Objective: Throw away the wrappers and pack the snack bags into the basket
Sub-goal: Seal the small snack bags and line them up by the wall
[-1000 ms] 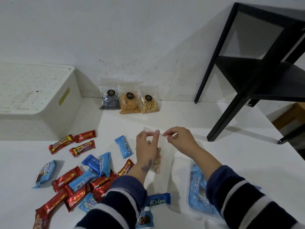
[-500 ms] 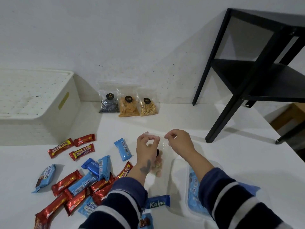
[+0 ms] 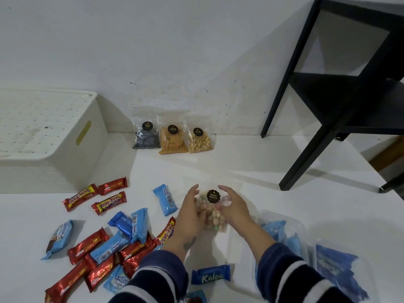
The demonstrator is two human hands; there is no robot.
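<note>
Cupping a clear snack bag, left hand and right hand share the grip.

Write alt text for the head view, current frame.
Both hands, left hand and right hand, cup a clear snack bag of small round biscuits on a white table. Red and blue candy bars lie scattered left; three filled snack bags lean against the wall.

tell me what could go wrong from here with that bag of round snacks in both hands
The clear snack bag is only cupped between the left hand and right hand, so it may slip. Wrappers such as the Kalpa bar lie under the forearms, so a sleeve could sweep them off.
</note>
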